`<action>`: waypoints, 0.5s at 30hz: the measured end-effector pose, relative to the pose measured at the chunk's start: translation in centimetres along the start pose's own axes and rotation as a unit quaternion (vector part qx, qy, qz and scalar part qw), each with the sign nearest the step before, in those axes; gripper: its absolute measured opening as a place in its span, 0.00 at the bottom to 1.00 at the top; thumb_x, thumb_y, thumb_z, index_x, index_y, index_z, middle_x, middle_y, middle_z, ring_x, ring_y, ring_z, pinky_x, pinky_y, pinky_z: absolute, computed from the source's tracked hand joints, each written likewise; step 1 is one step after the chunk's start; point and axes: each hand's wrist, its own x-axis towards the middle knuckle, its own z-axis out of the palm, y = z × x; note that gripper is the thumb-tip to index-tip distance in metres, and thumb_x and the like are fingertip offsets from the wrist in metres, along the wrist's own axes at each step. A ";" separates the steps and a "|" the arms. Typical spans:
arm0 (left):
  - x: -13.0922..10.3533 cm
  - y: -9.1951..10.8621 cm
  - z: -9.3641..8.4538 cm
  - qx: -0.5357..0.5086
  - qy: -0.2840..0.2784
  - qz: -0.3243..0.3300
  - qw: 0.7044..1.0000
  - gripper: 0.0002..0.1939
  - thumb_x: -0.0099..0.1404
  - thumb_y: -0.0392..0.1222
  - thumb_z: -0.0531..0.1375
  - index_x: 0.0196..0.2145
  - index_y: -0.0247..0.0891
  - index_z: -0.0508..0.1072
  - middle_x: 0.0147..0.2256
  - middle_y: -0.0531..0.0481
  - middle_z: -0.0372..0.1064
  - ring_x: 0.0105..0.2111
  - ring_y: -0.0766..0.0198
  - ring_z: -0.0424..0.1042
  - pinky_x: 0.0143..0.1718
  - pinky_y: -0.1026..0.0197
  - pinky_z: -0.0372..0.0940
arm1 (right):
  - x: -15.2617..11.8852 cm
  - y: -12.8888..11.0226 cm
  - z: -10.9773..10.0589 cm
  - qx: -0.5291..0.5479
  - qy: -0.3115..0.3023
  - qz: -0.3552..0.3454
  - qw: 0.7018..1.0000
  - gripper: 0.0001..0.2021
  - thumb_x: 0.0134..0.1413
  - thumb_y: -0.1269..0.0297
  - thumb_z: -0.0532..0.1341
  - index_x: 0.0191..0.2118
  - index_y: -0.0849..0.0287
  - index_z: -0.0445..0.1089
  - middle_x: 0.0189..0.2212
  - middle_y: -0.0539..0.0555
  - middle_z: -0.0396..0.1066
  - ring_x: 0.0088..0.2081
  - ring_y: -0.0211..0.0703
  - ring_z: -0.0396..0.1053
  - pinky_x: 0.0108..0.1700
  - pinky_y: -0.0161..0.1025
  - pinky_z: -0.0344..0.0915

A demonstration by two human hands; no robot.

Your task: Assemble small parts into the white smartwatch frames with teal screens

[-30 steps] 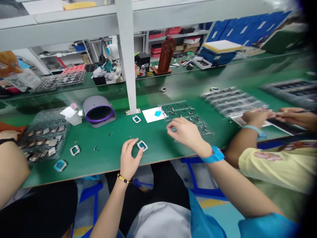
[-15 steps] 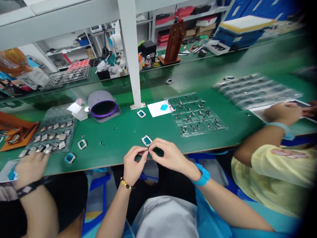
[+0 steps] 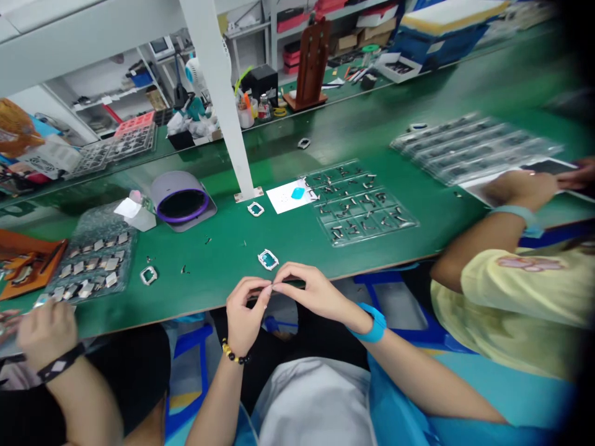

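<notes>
At the front edge of the green table, my left hand point(image 3: 247, 305) and my right hand point(image 3: 312, 290) meet fingertip to fingertip. Both are closed in a pinch. Whatever sits between the fingertips is too small to make out. Just beyond them a silver watch-case-like frame point(image 3: 268, 259) with a hollow middle lies flat on the table, apart from my fingers. To the right, a clear compartment tray point(image 3: 325, 230) holds many small dark strip-like parts. A white paper point(image 3: 277, 202) beside it carries a small blue piece point(image 3: 298, 193) and dark specks.
More frames lie near the post point(image 3: 255, 209) and to the left point(image 3: 149, 275). A grey device with a purple-rimmed opening point(image 3: 204, 214) stands at the back left. Co-workers' hands work at the left point(image 3: 49, 334) and right point(image 3: 523, 191). A white post point(image 3: 218, 93) rises from the table.
My view has shifted slightly. My fingertips have drawn closer together in their pinch. A blue-lined frame near the left co-worker has gone from the table, and that person's hand has moved.
</notes>
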 end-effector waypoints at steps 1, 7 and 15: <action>-0.2 0.0 0.0 -0.005 0.001 -0.003 1.000 0.05 0.69 0.43 0.65 0.39 0.39 0.80 0.38 0.47 0.75 0.38 0.64 0.76 0.39 0.64 0.73 | -0.1 0.1 0.1 0.022 0.002 0.015 1.000 0.07 0.65 0.59 0.65 0.38 0.56 0.76 0.37 0.51 0.77 0.41 0.41 0.75 0.48 0.38 0.69; -0.8 0.2 0.0 -0.074 -0.026 -0.053 0.996 0.07 0.68 0.44 0.67 0.39 0.37 0.80 0.38 0.46 0.76 0.39 0.62 0.77 0.40 0.64 0.74 | -0.8 -0.1 -0.1 0.033 0.014 0.044 0.998 0.08 0.64 0.58 0.66 0.38 0.57 0.78 0.36 0.51 0.79 0.40 0.41 0.76 0.45 0.37 0.70; -0.5 0.5 0.2 -0.118 -0.102 -0.086 0.984 0.15 0.69 0.50 0.65 0.46 0.39 0.83 0.42 0.44 0.76 0.38 0.63 0.76 0.39 0.63 0.74 | -2.0 -0.3 -0.8 -0.011 0.017 0.052 0.998 0.14 0.61 0.49 0.67 0.37 0.55 0.81 0.36 0.54 0.82 0.39 0.48 0.79 0.47 0.42 0.74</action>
